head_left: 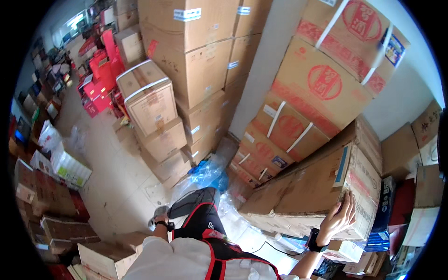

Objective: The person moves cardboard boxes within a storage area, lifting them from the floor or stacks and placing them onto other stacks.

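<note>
My right hand lies with fingers stretched out on the corner of a tall, worn cardboard box. A blue strip runs along the box's edge near that hand, and its corners look scuffed. Low beside my bent leg is my left hand, close to a grey shoe. Its fingers are too small and partly hidden to make out. Both wrists carry black bands with a dark device. Crumpled clear and blue plastic wrap lies on the floor in front of my legs.
Brown cartons stand stacked high ahead. Strapped cartons with red print lean by the wall. A smaller strapped box tops a stack at left. Red packages lie farther off. An opened box sits at lower left.
</note>
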### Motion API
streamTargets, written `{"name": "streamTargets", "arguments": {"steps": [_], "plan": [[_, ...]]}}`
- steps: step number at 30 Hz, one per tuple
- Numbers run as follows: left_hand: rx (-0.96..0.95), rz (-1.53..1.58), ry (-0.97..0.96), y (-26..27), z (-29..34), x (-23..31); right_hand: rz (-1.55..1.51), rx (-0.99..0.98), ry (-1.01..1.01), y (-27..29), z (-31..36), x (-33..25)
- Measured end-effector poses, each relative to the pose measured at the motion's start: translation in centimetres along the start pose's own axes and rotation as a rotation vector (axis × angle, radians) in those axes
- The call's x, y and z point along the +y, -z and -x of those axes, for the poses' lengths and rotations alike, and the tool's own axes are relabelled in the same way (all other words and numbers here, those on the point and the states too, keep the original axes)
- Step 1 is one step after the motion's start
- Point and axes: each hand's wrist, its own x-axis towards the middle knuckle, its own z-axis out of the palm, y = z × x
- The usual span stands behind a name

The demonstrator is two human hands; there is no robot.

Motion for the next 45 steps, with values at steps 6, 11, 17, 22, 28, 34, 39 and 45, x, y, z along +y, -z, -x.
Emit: {"name": "streamTargets", "arguments": {"steps": [6, 11, 17, 22, 28, 34, 39, 45], "plan": [[0.224, -0.001, 0.040, -1.3, 3.1, -2.1, 0.024, 0.041, 0.065, 0.1, -0.8, -1.0], [0.305, 0.003, 0.037, -2.4, 3.8, -2.3, 0.058, 0.061, 0.073, 0.1, -0.7, -0.5], [0.360, -0.023, 0.046, -2.3, 4.9, -5.0, 0.043, 0.049, 0.108, -0.4, 0.4, 0.3], [0.368, -0.037, 0.020, -3.0, 5.9, -5.2, 0.063, 0.047, 0.127, 0.1, 1.1, 1.4], [0.462, 0.128, -0.012, -5.3, 5.6, -5.2, 0.053, 0.080, 0.119, 0.2, 0.8, 2.2], [0.572, 0.133, 0.123, -6.9, 7.4, -5.3, 0.093, 0.094, 0.162, -0.5, 0.9, 3.0], [0.203, -0.035, -0.052, -1.5, 3.1, -7.9, -0.033, 0.092, 0.163, -1.2, 0.4, 2.6], [0.394, 0.068, 0.179, -3.7, 9.0, -4.2, 0.019, 0.101, 0.181, -1.1, 1.0, 3.4]]}}
